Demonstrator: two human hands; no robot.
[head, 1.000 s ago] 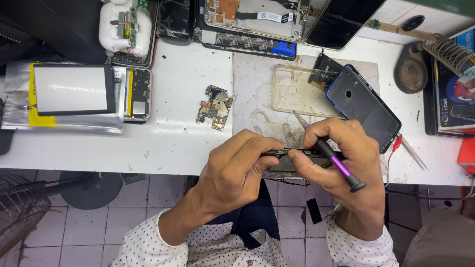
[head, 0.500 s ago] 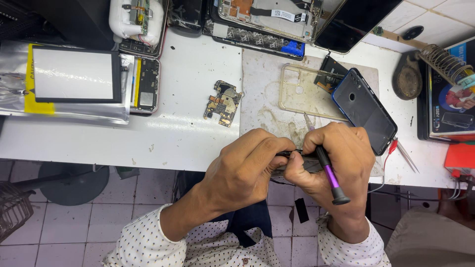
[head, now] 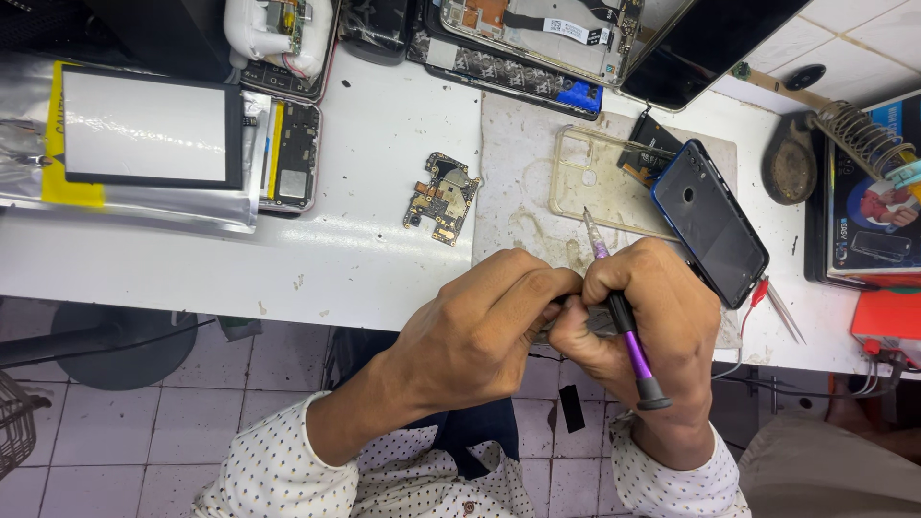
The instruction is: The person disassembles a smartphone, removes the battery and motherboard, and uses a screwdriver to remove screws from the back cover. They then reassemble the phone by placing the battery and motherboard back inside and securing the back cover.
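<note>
Your 2 hands meet at the desk's [head: 365, 240] front edge. The left hand [head: 480, 326] is curled over a small dark part [head: 585, 321], mostly hidden; the right hand [head: 652, 326] grips that part and a purple-handled screwdriver [head: 624, 326]. The circuit board [head: 441, 198] already lies out; the blue back cover [head: 710, 223] lies off.

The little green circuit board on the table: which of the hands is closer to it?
Left. The left hand sits just below the circuit board, apart from it. The right hand, gripping a purple screwdriver, is farther off to the board's lower right.
</note>
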